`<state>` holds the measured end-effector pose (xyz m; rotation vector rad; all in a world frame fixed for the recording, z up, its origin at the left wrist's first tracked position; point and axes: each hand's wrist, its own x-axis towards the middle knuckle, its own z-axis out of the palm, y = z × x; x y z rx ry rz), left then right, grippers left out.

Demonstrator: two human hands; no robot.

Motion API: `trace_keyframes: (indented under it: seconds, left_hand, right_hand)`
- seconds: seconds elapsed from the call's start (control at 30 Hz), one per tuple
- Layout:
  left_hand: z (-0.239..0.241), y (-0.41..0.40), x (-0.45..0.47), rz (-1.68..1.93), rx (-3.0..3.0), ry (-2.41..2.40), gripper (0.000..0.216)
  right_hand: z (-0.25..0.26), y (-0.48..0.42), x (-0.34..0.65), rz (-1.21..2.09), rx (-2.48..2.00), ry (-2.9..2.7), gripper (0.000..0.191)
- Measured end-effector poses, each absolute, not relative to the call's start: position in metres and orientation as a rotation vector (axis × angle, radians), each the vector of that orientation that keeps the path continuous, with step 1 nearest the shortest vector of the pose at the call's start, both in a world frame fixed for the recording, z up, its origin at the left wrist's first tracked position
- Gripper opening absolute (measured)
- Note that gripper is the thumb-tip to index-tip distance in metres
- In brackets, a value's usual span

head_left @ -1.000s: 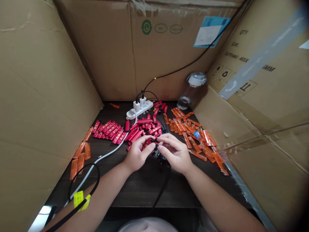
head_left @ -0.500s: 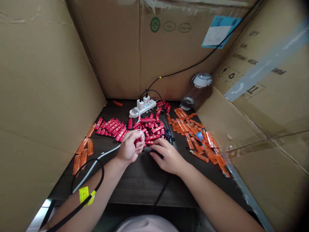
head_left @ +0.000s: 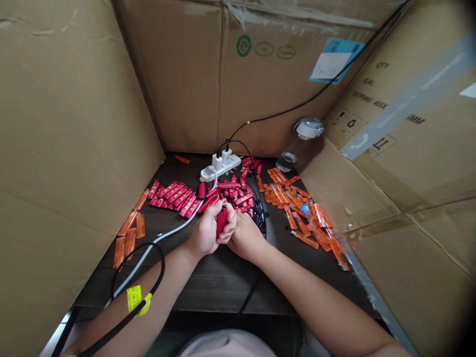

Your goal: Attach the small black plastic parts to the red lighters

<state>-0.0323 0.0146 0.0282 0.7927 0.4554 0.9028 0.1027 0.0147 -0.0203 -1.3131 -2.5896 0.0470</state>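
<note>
My left hand (head_left: 207, 232) is closed around a red lighter (head_left: 221, 222), which stands nearly upright with its dark top end at the thumb. My right hand (head_left: 246, 235) presses up against the left from the right side; its fingers are hidden behind the left hand, so what they hold does not show. Just beyond both hands lies a loose heap of red lighters (head_left: 242, 199). To the left of the heap, more red lighters (head_left: 177, 195) lie side by side in slanted rows.
Orange lighters (head_left: 293, 202) are scattered at the right, with several more orange lighters (head_left: 130, 240) at the left edge. A white power strip (head_left: 227, 167) with plugs and a water bottle (head_left: 297, 144) stand at the back. A white cable (head_left: 174, 229) crosses the dark table; cardboard walls (head_left: 186, 79) surround it.
My right hand has moved left and now meets the left hand. The left hand has turned and shifted slightly right, bringing the red lighter into clear view.
</note>
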Motion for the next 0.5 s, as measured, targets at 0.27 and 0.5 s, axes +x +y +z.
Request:
trace_keyframes:
  seconds: [0.27,0.5]
  left_hand:
    - [0.025,0.012,-0.029,0.888,0.811,0.409,0.034]
    - [0.024,0.018,-0.032,0.942,0.804,0.594,0.042]
  right_hand:
    - [-0.026,0.018,0.100,0.066,-1.279,-2.525,0.013]
    - [-0.006,0.015,0.135,0.533,-1.159,-1.922,0.016]
